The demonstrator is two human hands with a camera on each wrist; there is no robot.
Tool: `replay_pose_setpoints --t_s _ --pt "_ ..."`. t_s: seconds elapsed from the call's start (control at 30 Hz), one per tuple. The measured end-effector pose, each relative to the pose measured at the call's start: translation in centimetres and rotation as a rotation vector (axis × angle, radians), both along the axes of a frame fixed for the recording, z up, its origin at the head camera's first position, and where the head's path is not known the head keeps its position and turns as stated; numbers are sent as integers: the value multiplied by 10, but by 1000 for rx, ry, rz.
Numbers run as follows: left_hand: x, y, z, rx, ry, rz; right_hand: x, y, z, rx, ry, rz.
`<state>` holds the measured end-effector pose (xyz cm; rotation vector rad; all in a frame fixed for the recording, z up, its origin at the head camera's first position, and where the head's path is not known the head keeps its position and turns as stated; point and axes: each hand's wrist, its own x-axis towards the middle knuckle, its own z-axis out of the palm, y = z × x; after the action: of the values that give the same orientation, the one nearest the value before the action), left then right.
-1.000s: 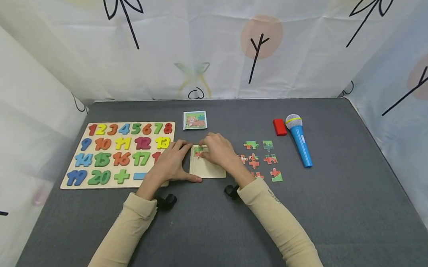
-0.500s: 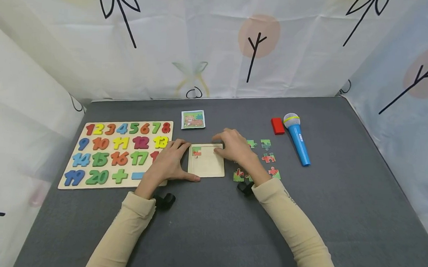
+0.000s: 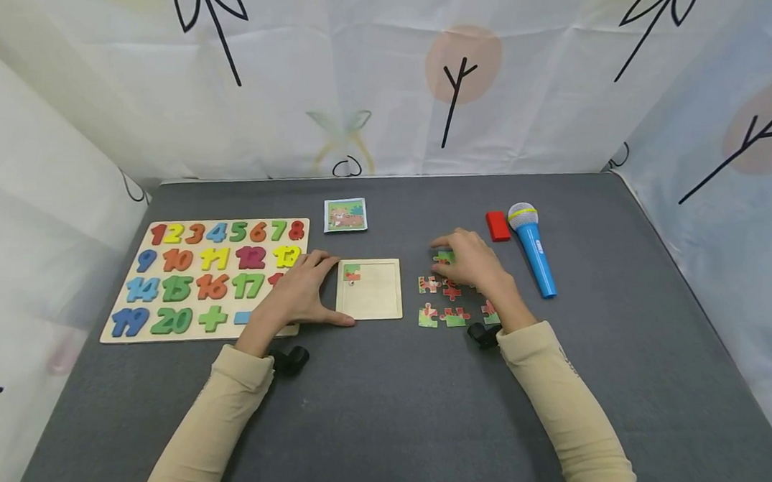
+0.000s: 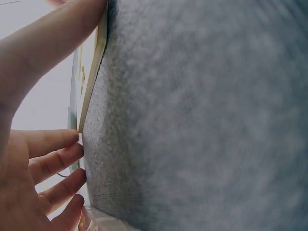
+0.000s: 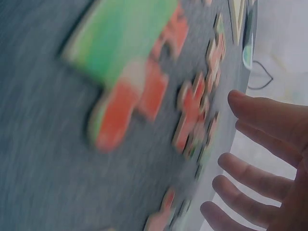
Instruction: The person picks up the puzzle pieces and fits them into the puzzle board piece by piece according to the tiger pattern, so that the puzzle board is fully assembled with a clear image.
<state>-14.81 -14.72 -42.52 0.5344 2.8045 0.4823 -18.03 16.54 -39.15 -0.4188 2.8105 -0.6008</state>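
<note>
My left hand rests at the left side of a square wooden puzzle tray, its thumb by the near corner and fingertips by the far corner. The left wrist view shows those fingers fairly straight along the tray's edge. One green and red jigsaw piece lies in the tray's upper left corner. My right hand is above several loose jigsaw pieces right of the tray, partly hiding some. In the right wrist view its fingers are spread and hold nothing; a green and red corner piece lies close to the camera.
A wooden number board with coloured numerals lies left of the tray, partly under the left arm. Behind the tray is a small picture card. A red block and a blue toy microphone lie at the back right.
My right hand has moved right, from over the tray to above the loose pieces, uncovering the piece in the tray. My left hand has stayed at the tray's edge.
</note>
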Motion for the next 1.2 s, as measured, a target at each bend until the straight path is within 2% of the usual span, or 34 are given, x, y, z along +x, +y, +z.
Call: replay_pose_setpoints --t_s 0.37,0.77,0.97,1.2 --pt "-2 -2 0 2 12 -18 0 12 -4 18 -28 -38" --pt "-2 0 3 -15 13 -12 -2 12 -9 10 2 -25" --pt "-4 2 2 -12 24 -28 1 12 -11 11 37 -26" --pt "-1 0 0 -15 24 -7 0 0 -5 -25 37 -28"
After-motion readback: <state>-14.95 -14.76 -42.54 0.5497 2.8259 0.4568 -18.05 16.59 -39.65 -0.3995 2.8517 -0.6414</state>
